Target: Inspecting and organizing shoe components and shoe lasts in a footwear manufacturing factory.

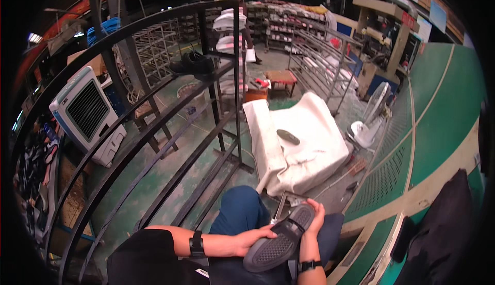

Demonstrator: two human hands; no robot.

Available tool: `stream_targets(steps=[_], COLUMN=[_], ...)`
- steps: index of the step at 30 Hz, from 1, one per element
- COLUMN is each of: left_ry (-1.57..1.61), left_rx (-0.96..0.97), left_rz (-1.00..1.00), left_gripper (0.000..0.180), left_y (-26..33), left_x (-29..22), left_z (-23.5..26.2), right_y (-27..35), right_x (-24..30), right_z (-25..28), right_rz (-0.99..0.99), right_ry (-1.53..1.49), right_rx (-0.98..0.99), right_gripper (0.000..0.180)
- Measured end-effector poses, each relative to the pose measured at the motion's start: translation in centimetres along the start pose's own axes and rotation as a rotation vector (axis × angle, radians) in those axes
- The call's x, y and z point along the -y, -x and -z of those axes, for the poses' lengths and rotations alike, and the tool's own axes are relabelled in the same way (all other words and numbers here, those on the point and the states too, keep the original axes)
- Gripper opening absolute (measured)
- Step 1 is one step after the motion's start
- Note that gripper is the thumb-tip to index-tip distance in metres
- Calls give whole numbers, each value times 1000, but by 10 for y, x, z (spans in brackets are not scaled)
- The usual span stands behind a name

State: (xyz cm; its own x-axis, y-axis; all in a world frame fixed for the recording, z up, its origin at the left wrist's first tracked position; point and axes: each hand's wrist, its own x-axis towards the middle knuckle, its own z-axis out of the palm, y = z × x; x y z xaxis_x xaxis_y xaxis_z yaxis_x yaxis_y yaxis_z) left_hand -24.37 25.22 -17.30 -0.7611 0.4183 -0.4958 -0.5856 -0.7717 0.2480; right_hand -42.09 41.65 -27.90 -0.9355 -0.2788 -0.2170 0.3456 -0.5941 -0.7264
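Note:
Over my lap, a black shoe (276,248) lies tilted with its patterned sole facing up. Its upper is mostly hidden beneath. My left hand (252,239) grips the near left edge, with the thumb on top of the sole. On the far right side, my right hand (315,222) wraps round the other end. Beyond my knees stands a low block draped in a white cloth (322,135). A dark, flat, sole-shaped piece (287,137) rests on that cloth.
A black metal rack (172,182) runs along my left, with a pair of black shoes (193,64) on its upper bars. Behind it stands a grey air cooler (87,115). A green panelled machine (438,104) borders my right, near a white fan (368,120). A red stool (281,77) stands farther back.

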Motion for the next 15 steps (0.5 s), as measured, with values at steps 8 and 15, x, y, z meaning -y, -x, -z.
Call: stream_targets(steps=[8, 15], left_ry=[-302, -450], left_rx=[127, 87], left_rz=[-207, -854], left_gripper=[95, 84], left_y=[47, 73], left_x=[-30, -72], left_z=[-18, 22], right_y=[0, 65], right_x=[6, 83], right_z=[39, -57], right_rz=[-490, -362], right_ry=[261, -31], right_rx=[11, 759], right_gripper=[44, 74])
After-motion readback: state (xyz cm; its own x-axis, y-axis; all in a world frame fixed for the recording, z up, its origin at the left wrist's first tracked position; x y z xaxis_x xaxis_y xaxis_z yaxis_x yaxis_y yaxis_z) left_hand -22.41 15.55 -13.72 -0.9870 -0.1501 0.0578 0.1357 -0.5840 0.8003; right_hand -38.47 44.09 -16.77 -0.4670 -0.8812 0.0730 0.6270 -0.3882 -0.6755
